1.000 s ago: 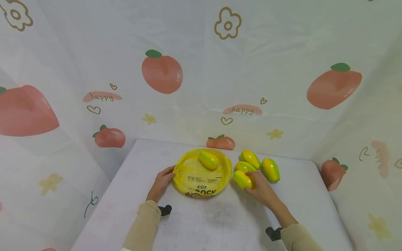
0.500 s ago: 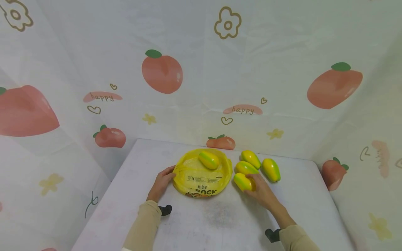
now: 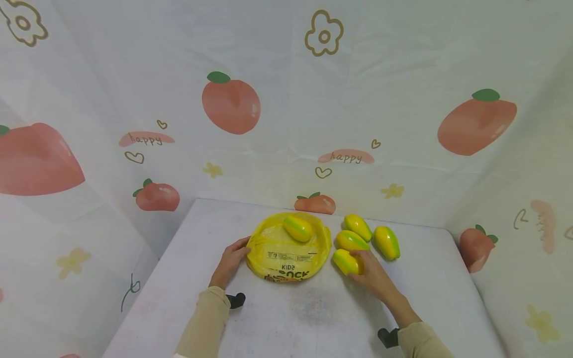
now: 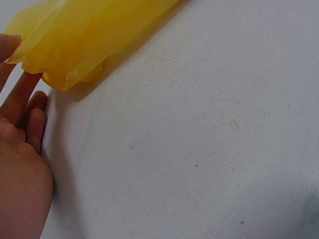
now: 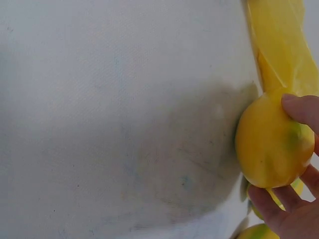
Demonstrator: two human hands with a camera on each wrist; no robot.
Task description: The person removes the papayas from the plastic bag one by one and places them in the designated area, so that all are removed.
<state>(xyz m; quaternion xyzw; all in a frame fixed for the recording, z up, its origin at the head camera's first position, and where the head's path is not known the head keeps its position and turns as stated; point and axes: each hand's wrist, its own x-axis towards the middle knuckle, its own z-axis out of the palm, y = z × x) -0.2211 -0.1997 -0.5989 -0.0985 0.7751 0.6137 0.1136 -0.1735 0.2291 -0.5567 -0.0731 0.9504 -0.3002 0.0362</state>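
A round, open-mouthed yellow plastic bag [image 3: 288, 248] with dark print rests on the table, and one yellow-green papaya [image 3: 297, 228] lies inside it. My left hand [image 3: 232, 259] holds the bag's left edge; in the left wrist view the thumb is on the film and other fingers reach behind it. Right of the bag, my right hand [image 3: 373, 273] grips another glossy papaya [image 3: 346, 262] between thumb and fingers. In the right wrist view this papaya [image 5: 271, 144] shows a shadow on the table beside it.
Several more papayas lie behind and beside the right hand: one close by [image 3: 351, 240], one farther back [image 3: 357, 226], one to the right [image 3: 386, 242]. A white table [image 3: 309, 318] meets patterned cloth walls [image 3: 277, 164] at back and sides.
My right hand, with the papaya, has shifted slightly toward me, leaving a little more of the papaya behind it visible. The left hand and the bag have stayed put.
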